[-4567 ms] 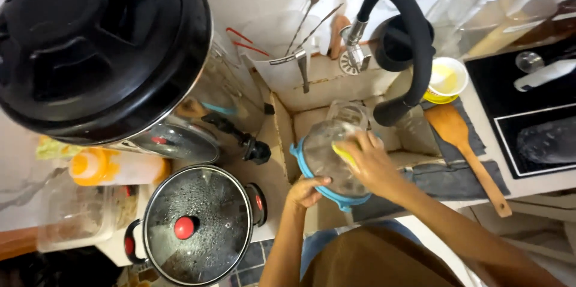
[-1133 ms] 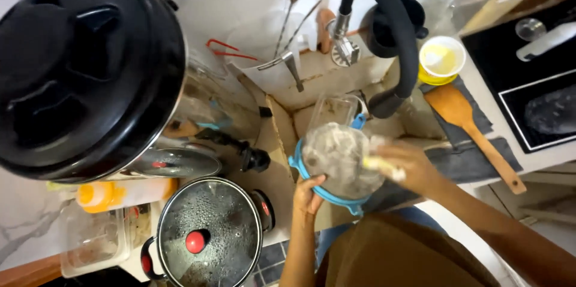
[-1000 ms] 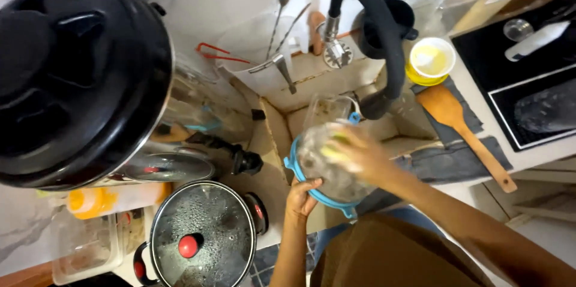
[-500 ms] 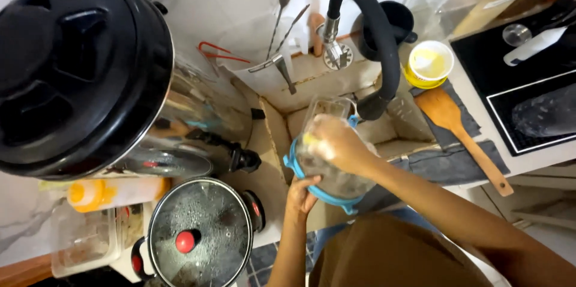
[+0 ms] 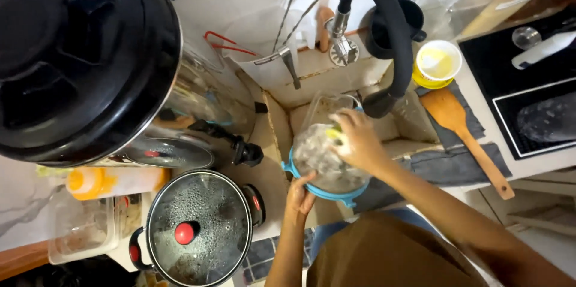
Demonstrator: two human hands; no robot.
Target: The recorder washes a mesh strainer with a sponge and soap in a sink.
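Left hand grips near rim of glass lid with blue edge, fingers closed on it, over sink. Right hand presses yellow sponge on lid, fingers curled around sponge. Covered pot on counter nearby.

Single head-worn view looked steeply down, close over the sink; facing the wall, probably.

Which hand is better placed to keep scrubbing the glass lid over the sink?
Right. The right hand already presses a yellow sponge onto the glass lid, while the left hand grips the lid's blue rim from below, steadying it.
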